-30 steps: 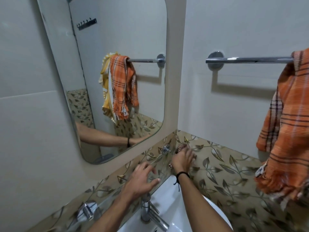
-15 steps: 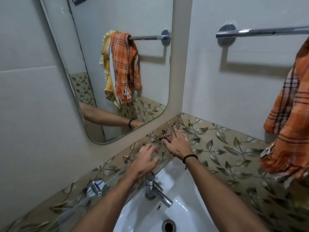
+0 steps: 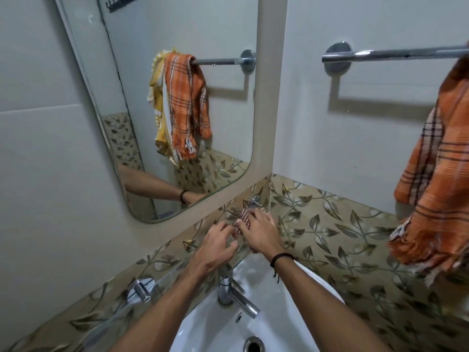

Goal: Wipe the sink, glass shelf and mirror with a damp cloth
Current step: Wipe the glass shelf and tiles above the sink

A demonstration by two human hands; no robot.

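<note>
My right hand presses a small red-and-white checked cloth onto the right end of the clear glass shelf, just below its chrome bracket. My left hand rests on the shelf right beside it, fingers bent, holding nothing; its fingertips almost touch the cloth. Most of the cloth is hidden under my right hand. The mirror hangs on the wall above the shelf. The white sink lies below my forearms.
A chrome tap stands at the back of the sink, with the drain in front. A second shelf bracket sits at left. An orange checked towel hangs from a towel rail on the right wall.
My right hand has slid the cloth left along the shelf toward my left hand. The camera has tilted up a little, so less of the sink shows.
</note>
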